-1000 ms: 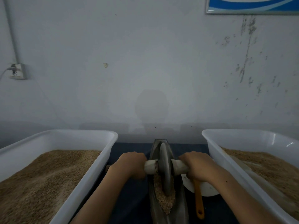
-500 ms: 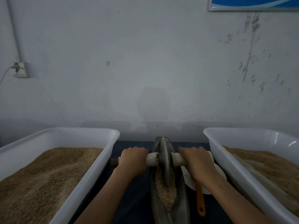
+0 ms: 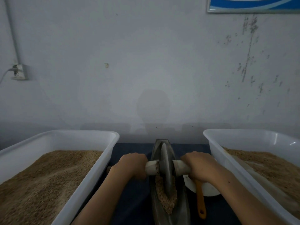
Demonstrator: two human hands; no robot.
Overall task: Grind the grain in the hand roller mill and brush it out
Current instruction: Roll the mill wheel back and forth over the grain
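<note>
While my left hand (image 3: 132, 164) grasps the left handle (image 3: 151, 168) and my right hand (image 3: 198, 166) the right one, the mill wheel (image 3: 165, 168) stands upright in its narrow trough (image 3: 183, 202) between two white tubs (image 3: 90, 174), over the grain (image 3: 167, 198) heaped toward me.

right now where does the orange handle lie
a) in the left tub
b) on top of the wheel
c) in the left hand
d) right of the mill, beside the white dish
d: the orange handle lies on the dark cloth just right of the mill, its top end by the white dish under the right hand.
</note>
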